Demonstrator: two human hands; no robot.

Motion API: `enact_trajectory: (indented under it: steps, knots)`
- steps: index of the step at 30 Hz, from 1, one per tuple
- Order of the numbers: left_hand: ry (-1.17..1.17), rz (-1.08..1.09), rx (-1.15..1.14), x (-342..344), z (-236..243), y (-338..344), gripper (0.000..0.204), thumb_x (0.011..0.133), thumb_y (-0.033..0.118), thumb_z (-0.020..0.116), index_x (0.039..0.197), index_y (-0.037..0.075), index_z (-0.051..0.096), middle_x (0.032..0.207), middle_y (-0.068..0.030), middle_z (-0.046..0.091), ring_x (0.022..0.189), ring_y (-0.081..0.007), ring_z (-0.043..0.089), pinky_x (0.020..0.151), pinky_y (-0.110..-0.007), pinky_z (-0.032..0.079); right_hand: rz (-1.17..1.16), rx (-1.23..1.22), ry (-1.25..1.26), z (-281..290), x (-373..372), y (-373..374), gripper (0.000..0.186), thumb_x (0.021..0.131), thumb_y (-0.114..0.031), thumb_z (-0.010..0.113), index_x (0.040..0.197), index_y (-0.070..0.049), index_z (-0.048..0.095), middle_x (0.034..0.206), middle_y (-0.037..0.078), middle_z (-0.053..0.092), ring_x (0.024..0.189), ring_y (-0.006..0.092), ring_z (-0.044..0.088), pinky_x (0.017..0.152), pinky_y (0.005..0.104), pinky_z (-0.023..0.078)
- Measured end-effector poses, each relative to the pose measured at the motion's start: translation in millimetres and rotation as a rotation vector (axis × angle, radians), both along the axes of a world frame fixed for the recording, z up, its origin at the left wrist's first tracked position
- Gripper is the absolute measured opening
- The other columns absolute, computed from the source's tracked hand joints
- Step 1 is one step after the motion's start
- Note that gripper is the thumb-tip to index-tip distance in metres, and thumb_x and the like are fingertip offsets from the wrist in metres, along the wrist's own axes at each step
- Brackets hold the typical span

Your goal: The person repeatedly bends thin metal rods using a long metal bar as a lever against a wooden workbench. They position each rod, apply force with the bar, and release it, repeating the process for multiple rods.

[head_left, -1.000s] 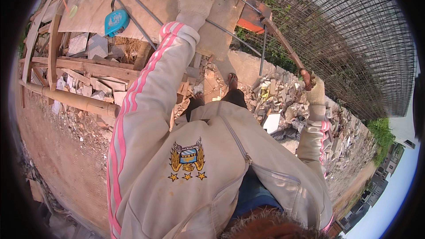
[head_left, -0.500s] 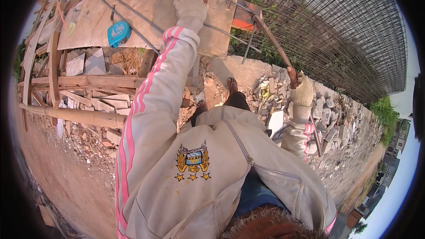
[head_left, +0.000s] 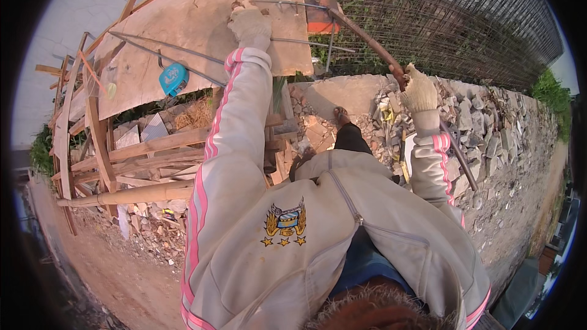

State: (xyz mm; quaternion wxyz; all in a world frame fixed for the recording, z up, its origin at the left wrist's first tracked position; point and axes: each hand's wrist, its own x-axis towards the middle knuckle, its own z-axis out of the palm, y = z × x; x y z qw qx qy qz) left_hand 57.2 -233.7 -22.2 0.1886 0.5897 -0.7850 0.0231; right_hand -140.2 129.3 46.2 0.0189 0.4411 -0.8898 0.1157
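Observation:
My left hand [head_left: 249,26], in a pale knitted glove, is closed at the far middle over a wooden board [head_left: 202,30]. A thin steel rod [head_left: 287,3] runs from its fingers to the right, meeting the head of a long brown metal bar [head_left: 373,43]. My right hand [head_left: 420,90], gloved too, is wrapped round that bar, whose lower end [head_left: 468,174] sticks out past my wrist. More thin rods [head_left: 165,44] lie on the board and pass under my left wrist. The left fingertips are partly hidden. Left of that arm sits a blue tape measure [head_left: 173,79].
An orange piece [head_left: 324,23] lies beside the board's right edge. Wire mesh [head_left: 440,12] stands at the far right above rubble [head_left: 477,122]. Timber poles [head_left: 140,195] and broken tiles [head_left: 153,128] crowd the left. My foot [head_left: 341,116] stands on the rubbly ground.
The whole view has turned and shifted, so the board and rods appear more level. Both hands keep their holds, and the bar stays against the rod.

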Motion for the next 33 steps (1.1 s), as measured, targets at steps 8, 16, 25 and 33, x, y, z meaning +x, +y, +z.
enact_trajectory:
  steps: [8, 16, 25, 33]
  knots:
    - [0.108, -0.012, -0.008, 4, 7, 6, 0.055, 0.085, 0.043, 0.067, 0.127, 0.009, 0.056, 0.126, -0.0167, 0.059, 0.115, -0.0338, 0.060, 0.093, -0.048, 0.049, 0.027, -0.021, -0.206, -9, -24, 2, 0.066, 0.088, -0.067, 0.058, 0.097, -0.002, 0.067, 0.086, 0.026, 0.069, 0.087, 0.0428, 0.068, 0.075, 0.0495, 0.052]
    - [0.018, 0.206, 0.013, 27, 17, 4, 0.049, 0.082, 0.039, 0.069, 0.121, 0.011, 0.059, 0.114, -0.0133, 0.067, 0.112, -0.0316, 0.063, 0.093, -0.048, 0.049, 0.045, -0.252, -0.873, -59, -74, -48, 0.049, 0.083, -0.052, 0.077, 0.075, -0.005, 0.065, 0.057, 0.000, 0.056, 0.049, 0.0122, 0.051, 0.048, 0.0306, 0.041]
    - [0.035, 0.104, 0.233, 45, 37, -1, 0.031, 0.085, 0.027, 0.060, 0.102, 0.005, 0.073, 0.111, -0.0169, 0.071, 0.107, -0.0349, 0.066, 0.093, -0.045, 0.051, 0.281, -0.023, -1.557, -64, -60, -131, 0.039, 0.085, -0.043, 0.078, 0.086, -0.007, 0.063, 0.055, -0.002, 0.051, 0.035, 0.0072, 0.039, 0.032, 0.0265, 0.029]
    - [0.892, -0.122, 0.189, 69, 74, 37, 0.026, 0.088, 0.013, 0.056, 0.104, 0.004, 0.075, 0.070, 0.0065, 0.055, 0.063, -0.0075, 0.046, 0.060, -0.023, 0.038, 0.313, -0.134, -1.534, -20, -96, -151, 0.028, 0.087, -0.028, 0.079, 0.084, -0.007, 0.060, 0.055, -0.003, 0.047, 0.037, 0.0071, 0.040, 0.034, 0.0257, 0.028]
